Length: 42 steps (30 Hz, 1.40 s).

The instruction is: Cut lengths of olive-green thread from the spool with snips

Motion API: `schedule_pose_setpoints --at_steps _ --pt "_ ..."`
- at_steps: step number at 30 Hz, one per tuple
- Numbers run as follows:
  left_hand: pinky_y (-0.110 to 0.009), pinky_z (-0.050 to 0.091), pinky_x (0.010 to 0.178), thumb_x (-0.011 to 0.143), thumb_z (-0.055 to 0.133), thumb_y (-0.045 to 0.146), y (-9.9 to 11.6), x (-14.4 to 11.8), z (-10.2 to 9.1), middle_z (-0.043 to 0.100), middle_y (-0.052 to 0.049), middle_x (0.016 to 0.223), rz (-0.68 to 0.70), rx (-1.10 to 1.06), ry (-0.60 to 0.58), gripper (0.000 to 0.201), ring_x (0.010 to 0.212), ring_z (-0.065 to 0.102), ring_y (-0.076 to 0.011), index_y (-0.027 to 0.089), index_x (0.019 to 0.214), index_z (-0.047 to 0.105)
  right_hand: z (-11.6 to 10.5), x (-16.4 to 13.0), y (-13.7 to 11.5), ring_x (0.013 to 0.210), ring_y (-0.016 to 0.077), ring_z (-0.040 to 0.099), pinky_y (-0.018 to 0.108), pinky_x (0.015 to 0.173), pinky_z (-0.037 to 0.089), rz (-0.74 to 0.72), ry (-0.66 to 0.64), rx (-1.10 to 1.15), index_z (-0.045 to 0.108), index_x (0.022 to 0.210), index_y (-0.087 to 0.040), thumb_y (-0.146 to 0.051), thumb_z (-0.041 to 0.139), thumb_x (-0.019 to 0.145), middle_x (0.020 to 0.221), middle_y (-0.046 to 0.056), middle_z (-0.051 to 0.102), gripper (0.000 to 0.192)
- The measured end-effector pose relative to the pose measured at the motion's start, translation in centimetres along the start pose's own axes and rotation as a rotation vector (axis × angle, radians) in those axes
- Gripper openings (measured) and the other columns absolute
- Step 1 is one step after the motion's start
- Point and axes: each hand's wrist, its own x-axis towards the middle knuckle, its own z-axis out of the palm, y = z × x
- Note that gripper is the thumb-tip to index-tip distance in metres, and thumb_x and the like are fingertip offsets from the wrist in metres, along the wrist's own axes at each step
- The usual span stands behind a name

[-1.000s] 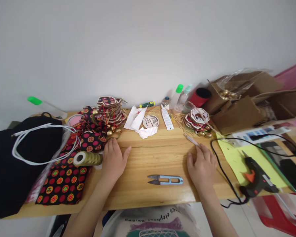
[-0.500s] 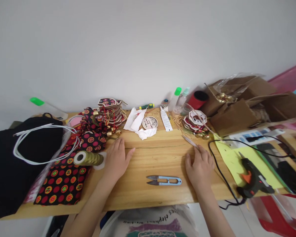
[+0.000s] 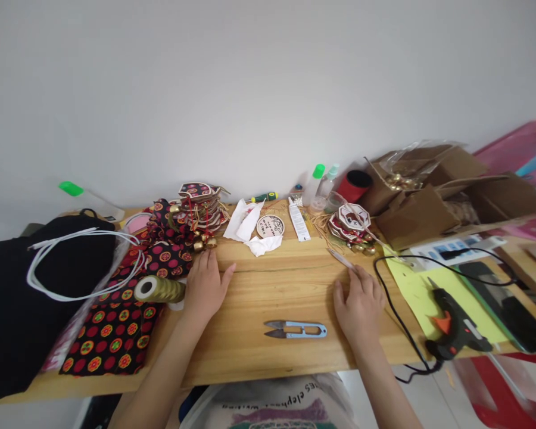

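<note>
My left hand (image 3: pixel 205 285) lies palm down on the wooden table, fingers stretched forward and thumb spread. Just left of it is a spool of olive-green thread (image 3: pixel 159 289) on its side. A thin dark thread (image 3: pixel 277 271) runs across the wood between my hands. My right hand (image 3: pixel 361 304) also rests palm down, thumb apart, its fingertips touching a slim whitish pen-like stick (image 3: pixel 339 258); the stick's near part is hidden under the fingers. Between my forearms lie blue-handled thread snips (image 3: pixel 295 329). Ahead are a round printed disc (image 3: pixel 270 226) and white tissue (image 3: pixel 243 221).
Patterned cloth (image 3: pixel 107 339), a white cable (image 3: pixel 40 280) and stacked ornaments with bells (image 3: pixel 201 205) are at left. At right are more ornaments (image 3: pixel 351 219), cardboard boxes (image 3: pixel 420 214), a black-corded glue gun (image 3: pixel 455 325) and a phone (image 3: pixel 509 304). A glue tube (image 3: pixel 299 221) lies behind.
The view has shifted slightly, so everything sits a little lower and mostly further left. Both hands stay in their places on the table.
</note>
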Motion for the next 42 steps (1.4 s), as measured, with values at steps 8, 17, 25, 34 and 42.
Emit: schedule_pose_setpoints --at_steps 8,17,25,34,42 --pt "-0.048 0.039 0.099 0.086 0.033 0.050 -0.4 -2.5 -1.2 0.053 -0.024 0.123 0.005 -0.049 -0.011 0.062 0.118 0.047 -0.0316 0.001 0.119 0.049 0.1 0.0 0.1 0.109 0.0303 0.045 0.045 0.093 0.034 -0.011 0.003 -0.027 0.056 0.111 -0.009 -0.030 0.042 0.085 0.117 0.017 0.057 0.037" --pt "-0.051 0.038 0.101 0.086 0.038 0.040 0.4 -4.5 0.0 0.051 -0.021 0.128 -0.003 -0.161 0.024 0.052 0.122 0.045 -0.0307 0.007 0.125 0.045 -0.1 0.1 -0.1 0.107 0.0306 0.047 0.045 0.091 0.035 -0.030 0.007 -0.038 0.057 0.110 -0.008 -0.029 0.044 0.085 0.117 0.017 0.057 0.035" --pt "-0.049 0.039 0.099 0.083 0.049 0.032 1.3 -4.6 -0.4 0.053 -0.020 0.126 -0.151 -0.402 0.076 0.076 0.117 0.050 -0.0269 0.011 0.142 0.008 -0.1 0.1 -0.1 0.109 0.0307 0.046 0.046 0.092 0.035 -0.016 0.006 -0.014 0.057 0.111 -0.009 -0.029 0.044 0.085 0.117 0.017 0.057 0.036" --pt "-0.048 0.040 0.099 0.082 0.050 0.031 1.5 -4.7 -0.6 0.054 -0.017 0.123 -0.189 -0.432 0.075 0.078 0.117 0.050 -0.0264 0.013 0.143 0.005 -0.3 0.1 -0.2 0.110 0.0311 0.044 0.047 0.094 0.033 0.006 -0.033 -0.005 0.056 0.113 -0.007 -0.030 0.043 0.085 0.119 0.018 0.056 0.038" --pt "-0.049 0.041 0.098 0.083 0.049 0.030 1.6 -4.7 -0.7 0.055 -0.019 0.123 -0.175 -0.395 0.058 0.075 0.115 0.051 -0.0271 0.010 0.143 0.007 -0.4 0.1 -0.3 0.111 0.0298 0.045 0.045 0.094 0.034 0.000 -0.011 -0.015 0.057 0.113 -0.011 -0.032 0.042 0.086 0.120 0.016 0.055 0.037"
